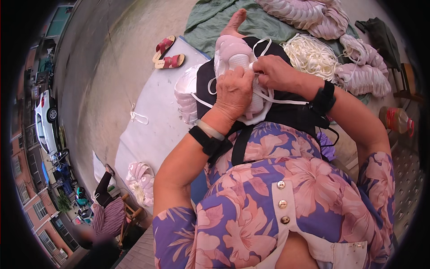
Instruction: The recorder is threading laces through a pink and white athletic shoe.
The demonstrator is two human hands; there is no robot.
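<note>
- The pale pink shoe upper [236,67] rests on the black cloth [286,112] over my lap; if my grip loosens it could slide off toward the blue-white mat [156,130].
- My left hand [234,93] is clamped over it, so I judge it steady.
- My right hand [274,71] pinches the white lace [286,99]; its loose tail could snag or knot, I think.

An outdoor street-side work spot: bare concrete ground [107,89], a parked car [45,121], brick buildings [27,197], sandals [168,54] kicked off, and heaps of shoe uppers [363,71] and laces [311,56] on spread cloths [210,22].
</note>
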